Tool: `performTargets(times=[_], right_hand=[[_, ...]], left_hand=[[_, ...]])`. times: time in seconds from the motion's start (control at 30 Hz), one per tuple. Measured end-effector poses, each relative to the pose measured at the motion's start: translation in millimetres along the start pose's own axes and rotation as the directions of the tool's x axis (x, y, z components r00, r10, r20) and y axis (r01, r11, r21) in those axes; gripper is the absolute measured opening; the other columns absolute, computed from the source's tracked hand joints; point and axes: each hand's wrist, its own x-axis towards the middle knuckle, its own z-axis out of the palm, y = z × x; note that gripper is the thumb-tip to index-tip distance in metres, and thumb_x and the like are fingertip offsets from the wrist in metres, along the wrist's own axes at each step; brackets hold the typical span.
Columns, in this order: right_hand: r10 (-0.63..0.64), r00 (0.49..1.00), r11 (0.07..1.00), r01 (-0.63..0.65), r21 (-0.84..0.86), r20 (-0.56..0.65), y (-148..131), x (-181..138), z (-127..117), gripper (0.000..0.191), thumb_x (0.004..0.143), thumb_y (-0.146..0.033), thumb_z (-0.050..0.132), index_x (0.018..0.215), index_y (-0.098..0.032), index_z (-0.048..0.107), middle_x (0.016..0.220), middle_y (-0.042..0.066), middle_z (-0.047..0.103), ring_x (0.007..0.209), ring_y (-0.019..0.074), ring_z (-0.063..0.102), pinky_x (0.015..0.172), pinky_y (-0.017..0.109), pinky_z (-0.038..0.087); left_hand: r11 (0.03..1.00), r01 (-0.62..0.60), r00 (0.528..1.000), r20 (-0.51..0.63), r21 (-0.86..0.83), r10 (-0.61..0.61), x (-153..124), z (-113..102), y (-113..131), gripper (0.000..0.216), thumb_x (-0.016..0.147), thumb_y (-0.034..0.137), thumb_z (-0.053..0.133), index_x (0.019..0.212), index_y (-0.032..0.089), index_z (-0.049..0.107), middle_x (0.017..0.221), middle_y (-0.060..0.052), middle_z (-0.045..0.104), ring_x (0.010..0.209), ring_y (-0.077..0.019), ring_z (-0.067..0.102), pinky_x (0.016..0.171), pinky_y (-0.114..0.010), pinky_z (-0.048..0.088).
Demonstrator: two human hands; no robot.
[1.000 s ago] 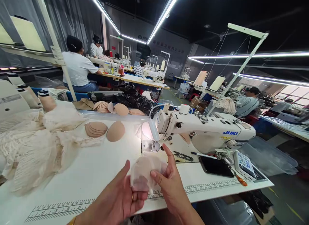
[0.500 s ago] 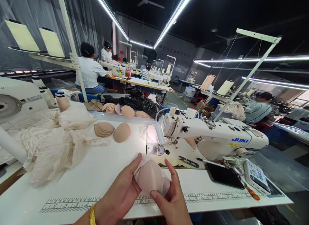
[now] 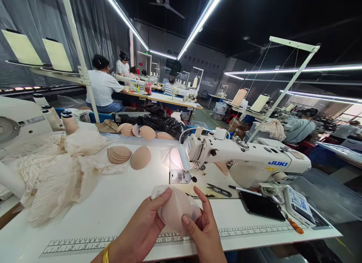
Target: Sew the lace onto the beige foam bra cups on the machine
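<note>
Between my two hands is a beige bra cup (image 3: pixel 175 209) with thin, sheer fabric over it, held above the front of the sewing table (image 3: pixel 113 202). My left hand (image 3: pixel 145 221) grips its left side, thumb on top and fingers underneath. On the right edge, my right hand (image 3: pixel 205 227) pinches it with the thumb, while the index finger points up, off the cup. Just beyond stands a white sewing machine (image 3: pixel 249 157) with its lamp lit over the needle plate (image 3: pixel 180 176). Another pale cup (image 3: pixel 175 157) lies by the needle area.
Loose cups (image 3: pixel 140 157) and a stack of cups (image 3: pixel 119 155) lie left of the machine. Lace fabric (image 3: pixel 53 176) is heaped at far left. Thread snips (image 3: pixel 219 190), a pen (image 3: pixel 244 190) and a phone (image 3: pixel 261 205) rest at right. Co-workers sit at machines behind.
My hands and the cup have shifted slightly lower in the view. My left thumb has moved right over the cup's upper part. The whole view has tilted a little.
</note>
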Motion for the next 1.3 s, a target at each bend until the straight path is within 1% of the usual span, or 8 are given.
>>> performTargets(times=[0.13, 0.33, 0.43, 0.6, 0.83, 1.07, 1.2, 1.3], right_hand=[[-0.009, 1.0, 1.0, 0.009, -0.029, -0.001, 0, 1, -2, 0.108, 0.075, -0.057, 0.091, 0.162, -0.028, 0.035, 0.105, 0.009, 0.079, 0.097, 0.03, 0.075, 0.091, 0.043, 0.06], [-0.018, 1.0, 1.0, 0.018, -0.002, -0.024, -3, 0, 2, 0.11, 0.074, -0.056, 0.093, 0.162, -0.026, 0.034, 0.109, 0.009, 0.079, 0.102, 0.0297, 0.075, 0.095, 0.042, 0.059], [-0.018, 0.999, 1.0, 0.018, 0.007, -0.036, -2, 0, 2, 0.108, 0.074, -0.056, 0.093, 0.16, -0.026, 0.036, 0.11, 0.009, 0.079, 0.101, 0.0289, 0.074, 0.095, 0.041, 0.058], [-0.017, 0.998, 1.0, 0.016, -0.024, -0.055, 5, 9, -2, 0.1, 0.076, -0.059, 0.09, 0.157, -0.024, 0.043, 0.099, 0.008, 0.079, 0.094, 0.029, 0.074, 0.088, 0.04, 0.059], [-0.024, 1.0, 0.999, 0.024, -0.039, -0.014, 12, 33, 4, 0.093, 0.079, -0.057, 0.089, 0.154, -0.024, 0.045, 0.093, 0.004, 0.078, 0.086, 0.0235, 0.071, 0.084, 0.035, 0.056], [-0.001, 1.0, 0.999, 0.0, -0.043, -0.007, 10, 38, 4, 0.093, 0.077, -0.059, 0.089, 0.152, -0.025, 0.048, 0.09, 0.005, 0.077, 0.081, 0.0249, 0.07, 0.078, 0.036, 0.056], [0.025, 0.999, 0.999, -0.023, -0.048, 0.032, 3, 34, -2, 0.085, 0.084, -0.06, 0.084, 0.153, -0.026, 0.047, 0.09, 0.003, 0.075, 0.081, 0.0216, 0.067, 0.082, 0.034, 0.052], [0.109, 0.991, 0.993, -0.105, -0.054, 0.076, -7, 34, -11, 0.077, 0.088, -0.058, 0.081, 0.151, -0.028, 0.05, 0.085, -0.001, 0.07, 0.08, 0.0187, 0.063, 0.08, 0.031, 0.049]], left_hand=[[1.0, -0.003, 1.0, -0.024, -0.011, 0.002, 1, 2, 0, 0.032, 0.077, 0.035, 0.092, 0.095, 0.012, 0.08, 0.107, -0.014, 0.077, 0.095, -0.0267, 0.07, 0.08, -0.033, 0.062], [0.997, 0.001, 0.996, 0.092, 0.076, -0.008, 4, 3, 1, 0.049, 0.07, 0.044, 0.097, 0.104, 0.012, 0.082, 0.107, -0.015, 0.079, 0.104, -0.0328, 0.072, 0.086, -0.036, 0.061], [0.995, -0.008, 0.996, 0.091, 0.103, -0.001, 7, 2, 1, 0.047, 0.072, 0.042, 0.096, 0.106, 0.012, 0.082, 0.107, -0.015, 0.08, 0.104, -0.0333, 0.073, 0.09, -0.037, 0.06], [0.995, -0.012, 0.996, 0.092, 0.098, 0.003, 17, -4, 3, 0.048, 0.073, 0.043, 0.096, 0.105, 0.01, 0.082, 0.109, -0.018, 0.08, 0.104, -0.034, 0.073, 0.087, -0.037, 0.06], [0.994, -0.041, 0.999, 0.033, 0.106, 0.038, 31, -15, 12, 0.047, 0.071, 0.042, 0.097, 0.103, 0.01, 0.083, 0.11, -0.018, 0.08, 0.106, -0.0344, 0.072, 0.088, -0.037, 0.06], [0.994, -0.044, 0.999, 0.027, 0.099, 0.042, 37, -18, 10, 0.043, 0.075, 0.041, 0.095, 0.103, 0.01, 0.082, 0.11, -0.017, 0.079, 0.106, -0.0317, 0.071, 0.092, -0.036, 0.059], [0.995, -0.022, 1.0, 0.005, 0.094, 0.022, 39, -14, 14, 0.041, 0.074, 0.039, 0.095, 0.101, 0.011, 0.083, 0.107, -0.016, 0.079, 0.098, -0.0296, 0.071, 0.085, -0.035, 0.061], [0.995, -0.018, 0.997, -0.067, 0.094, 0.025, 38, -7, 24, 0.039, 0.071, 0.034, 0.096, 0.099, 0.011, 0.082, 0.107, -0.015, 0.078, 0.092, -0.0258, 0.068, 0.077, -0.033, 0.061]])
